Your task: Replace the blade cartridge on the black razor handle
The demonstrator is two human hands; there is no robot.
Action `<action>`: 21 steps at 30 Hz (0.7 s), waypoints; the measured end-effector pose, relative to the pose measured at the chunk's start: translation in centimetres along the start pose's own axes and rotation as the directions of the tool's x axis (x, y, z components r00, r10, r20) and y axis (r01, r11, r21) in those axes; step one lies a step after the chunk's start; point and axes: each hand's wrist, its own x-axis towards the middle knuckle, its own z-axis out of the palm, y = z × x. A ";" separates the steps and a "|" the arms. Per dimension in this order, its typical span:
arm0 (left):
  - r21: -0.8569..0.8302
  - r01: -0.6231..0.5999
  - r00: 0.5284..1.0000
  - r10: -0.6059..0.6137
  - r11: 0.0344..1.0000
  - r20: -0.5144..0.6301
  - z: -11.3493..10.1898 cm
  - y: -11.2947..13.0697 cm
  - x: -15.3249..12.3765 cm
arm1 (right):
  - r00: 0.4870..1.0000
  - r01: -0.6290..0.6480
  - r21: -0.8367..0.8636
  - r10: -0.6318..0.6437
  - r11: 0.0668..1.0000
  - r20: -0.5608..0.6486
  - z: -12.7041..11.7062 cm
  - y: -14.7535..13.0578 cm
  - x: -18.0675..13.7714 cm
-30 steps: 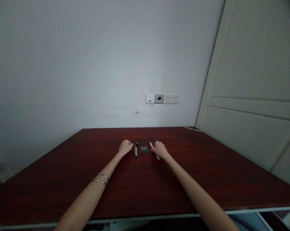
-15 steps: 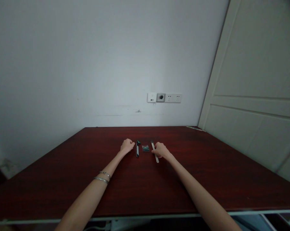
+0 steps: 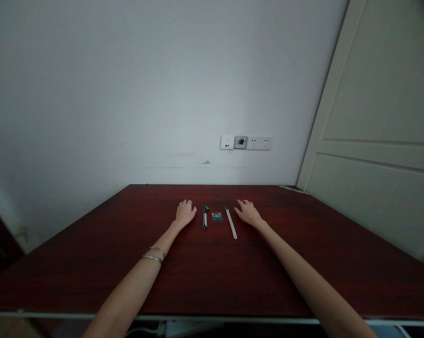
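Note:
On the dark red table (image 3: 197, 277) lie three small things in a row. At the left is a razor (image 3: 205, 218) with a dark head and a pale strip along its handle. A small clear case (image 3: 217, 217) with dark green contents sits in the middle. To its right, a long thin white stick with a dark tip (image 3: 231, 224) lies slanted. My left hand (image 3: 185, 213) rests palm down left of the razor, fingers spread and holding nothing. My right hand (image 3: 248, 212) lies open just right of the white stick, apart from it.
A pale wall stands behind the table, with sockets and switch plates (image 3: 246, 142) on it. A white panelled door (image 3: 373, 155) rises at the right. A thin flat strip (image 3: 293, 189) lies at the table's far right corner.
My right hand has let go of the white stick and moved right, its fingers opening. The fingers of my left hand have spread out. The view has shifted slightly.

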 end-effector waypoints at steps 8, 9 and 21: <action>0.067 0.016 0.992 -0.024 0.998 0.121 1.9 -0.5 1.0 | 0.988 0.123 0.012 -0.123 0.992 0.098 1.2 1.7 0.5; 0.073 0.006 0.992 -0.016 0.997 0.126 1.9 -0.5 1.1 | 0.989 0.118 0.010 -0.119 0.993 0.093 1.3 1.6 0.5; 0.083 -0.018 0.995 0.010 0.996 0.099 1.8 -0.6 1.1 | 0.993 0.101 0.028 -0.102 0.995 0.051 1.7 1.9 0.6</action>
